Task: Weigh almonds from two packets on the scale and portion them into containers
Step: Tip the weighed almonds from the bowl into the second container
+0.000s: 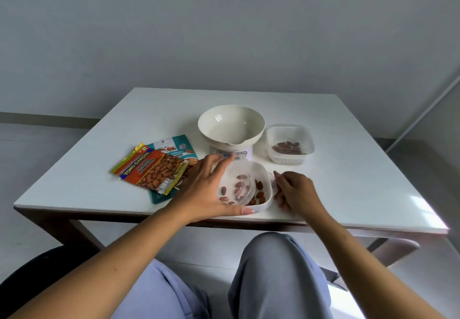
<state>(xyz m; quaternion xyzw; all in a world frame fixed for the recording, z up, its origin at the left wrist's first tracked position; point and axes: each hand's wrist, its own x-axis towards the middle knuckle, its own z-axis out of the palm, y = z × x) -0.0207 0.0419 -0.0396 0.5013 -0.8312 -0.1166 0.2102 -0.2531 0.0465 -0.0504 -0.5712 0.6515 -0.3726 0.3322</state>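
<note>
Scale face (pixel 233 155) blurred behind left hand (pixel 207 189) gripping container (pixel 262 203), teal packet (pixel 174 144) half-covered

I cannot read the display on the scale (pixel 231 129): my left grip (pixel 206 189) covers part of it and the print is too small. Left of the scale, the orange packet (pixel 153 170) hides most of the teal packet (pixel 174 147).

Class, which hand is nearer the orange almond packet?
Left. The left hand lies just right of the orange packet; the right hand is farther right, beyond the near container.
</note>
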